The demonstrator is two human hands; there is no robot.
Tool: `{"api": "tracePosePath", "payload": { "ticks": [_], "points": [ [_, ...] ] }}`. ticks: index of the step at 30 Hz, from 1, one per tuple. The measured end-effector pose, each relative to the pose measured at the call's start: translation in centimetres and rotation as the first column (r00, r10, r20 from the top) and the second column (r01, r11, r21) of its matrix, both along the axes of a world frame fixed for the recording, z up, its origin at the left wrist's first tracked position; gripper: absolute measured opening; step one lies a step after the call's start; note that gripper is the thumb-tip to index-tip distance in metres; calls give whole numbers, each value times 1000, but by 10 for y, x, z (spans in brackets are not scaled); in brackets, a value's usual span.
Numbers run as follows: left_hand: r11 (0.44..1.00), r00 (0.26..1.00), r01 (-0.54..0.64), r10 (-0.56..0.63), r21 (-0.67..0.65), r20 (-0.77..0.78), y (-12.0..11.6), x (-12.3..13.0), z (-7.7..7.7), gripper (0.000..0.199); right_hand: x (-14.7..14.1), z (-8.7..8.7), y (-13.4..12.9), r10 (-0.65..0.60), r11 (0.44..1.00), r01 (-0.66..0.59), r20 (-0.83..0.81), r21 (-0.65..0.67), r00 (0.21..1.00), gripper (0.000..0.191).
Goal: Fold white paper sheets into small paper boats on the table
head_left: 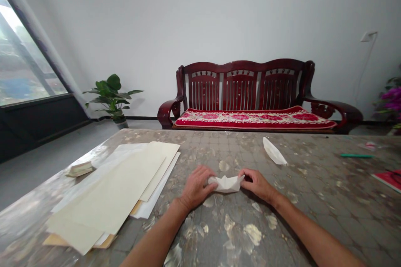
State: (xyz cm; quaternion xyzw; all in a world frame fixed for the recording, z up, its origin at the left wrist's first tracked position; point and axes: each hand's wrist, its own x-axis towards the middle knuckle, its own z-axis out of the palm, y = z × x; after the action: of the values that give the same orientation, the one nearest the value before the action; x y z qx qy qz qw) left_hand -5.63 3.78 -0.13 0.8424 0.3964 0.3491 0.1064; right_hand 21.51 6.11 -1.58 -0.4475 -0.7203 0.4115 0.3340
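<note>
A small white folded paper boat (227, 184) is held between my two hands, low over the patterned table (232, 225). My left hand (198, 185) grips its left end, thumb in front and fingers behind. At the right tip, my right hand (257, 184) pinches the paper between thumb and fingers. A second white folded paper boat (273, 151) lies on the table, beyond my right hand.
Large cream and white sheets (119, 192) overlap at the left, beside a small paper stack (79, 169). At the right are a green pen (356, 155) and a red book (388, 178). Behind the table stand a wooden bench (239, 87) and a potted plant (112, 96).
</note>
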Motion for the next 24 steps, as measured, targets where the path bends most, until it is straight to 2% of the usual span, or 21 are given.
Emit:
{"api": "tracePosePath", "payload": {
  "ticks": [4,8,12,16,18,21,24],
  "points": [
    [998,998,52,-51,41,-33,2,4,0,11,-1,2,-1,-2,997,3,-9,82,1000,15],
    [997,999,20,-18,72,-31,2,7,-1,13,-2,4,0,7,984,-6,-8,180,1000,13],
    [994,1000,-23,25,109,-15,-1,15,1,17,-1,2,1,0,982,-4,23,191,1000,8],
    [994,996,-91,90,63,21,-1,19,4,16,1,1,-1,7,974,-19,56,225,998,10],
    [995,994,-103,102,13,47,2,17,3,16,1,2,-6,7,946,-41,104,321,995,22],
    [996,995,-77,80,-43,62,5,14,0,14,1,7,-16,-50,848,-76,222,524,974,42],
    [997,999,-25,29,-77,44,7,13,-3,10,-3,12,-24,-120,772,-114,320,625,940,36]
  ]
}}
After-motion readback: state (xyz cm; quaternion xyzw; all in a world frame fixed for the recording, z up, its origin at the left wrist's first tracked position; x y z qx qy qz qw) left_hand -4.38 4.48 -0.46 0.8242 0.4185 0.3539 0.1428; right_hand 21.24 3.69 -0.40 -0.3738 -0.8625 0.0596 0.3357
